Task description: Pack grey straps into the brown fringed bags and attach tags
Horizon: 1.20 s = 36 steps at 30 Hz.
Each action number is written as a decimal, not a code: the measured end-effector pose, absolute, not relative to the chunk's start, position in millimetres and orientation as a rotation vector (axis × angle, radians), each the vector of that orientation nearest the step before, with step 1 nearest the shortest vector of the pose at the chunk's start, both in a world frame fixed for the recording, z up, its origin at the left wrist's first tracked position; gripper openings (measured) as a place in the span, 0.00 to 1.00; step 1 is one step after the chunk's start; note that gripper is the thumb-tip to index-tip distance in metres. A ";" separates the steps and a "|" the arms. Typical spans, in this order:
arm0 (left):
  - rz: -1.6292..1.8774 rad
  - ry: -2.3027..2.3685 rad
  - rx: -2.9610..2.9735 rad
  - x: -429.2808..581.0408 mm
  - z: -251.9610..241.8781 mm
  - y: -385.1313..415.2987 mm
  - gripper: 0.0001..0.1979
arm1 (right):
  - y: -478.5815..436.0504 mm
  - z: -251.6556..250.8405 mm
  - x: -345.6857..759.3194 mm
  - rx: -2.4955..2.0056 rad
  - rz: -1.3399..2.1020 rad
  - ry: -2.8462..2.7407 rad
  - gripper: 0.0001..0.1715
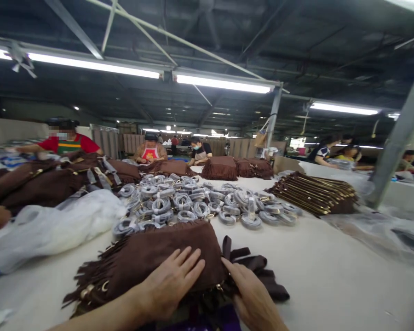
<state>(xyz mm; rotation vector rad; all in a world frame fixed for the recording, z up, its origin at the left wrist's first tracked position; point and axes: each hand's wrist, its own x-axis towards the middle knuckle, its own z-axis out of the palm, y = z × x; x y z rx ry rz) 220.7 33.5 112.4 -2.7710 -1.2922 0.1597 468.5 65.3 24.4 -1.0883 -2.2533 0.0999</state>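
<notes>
One broad pale table (348,271) fills the foreground, and across its middle sprawls a heap of grey coiled straps (193,202). Just this side of the heap — right in front of the wearer — lies a dark brown fringed bag (172,243), flat side up. Now to the hands! The left forearm slants up from the bottom edge, and the left hand (170,280) rests palm down on the bag, wide and flat, fingers slightly parted and aimed up and to the right, gripping nothing. Over at the bag's right edge sits the right hand (253,294), one finger reaching up and left — the rest partly hidden, so whether it pinches anything, I cannot tell. And the bag itself? Matte, plain-faced, its surface softly uneven. Dark brown strips (274,285) fan out beyond the right hand, thin fringe (89,271) spills off the left end, and gold-coloured rings (105,286) glint at the near left corner.
</notes>
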 end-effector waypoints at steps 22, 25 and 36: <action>-0.634 -1.357 -2.626 280.7 83.9 3.2 0.08 | -2.2 81.5 444.4 -1.059 0.225 -2.165 0.18; -0.753 -1.402 -2.603 289.3 79.1 14.1 0.02 | 6.6 84.3 456.3 -0.991 0.422 -2.122 0.19; -1.101 -1.461 -2.380 270.7 88.2 10.7 0.09 | 60.7 68.5 445.3 -0.703 -0.322 -2.289 0.16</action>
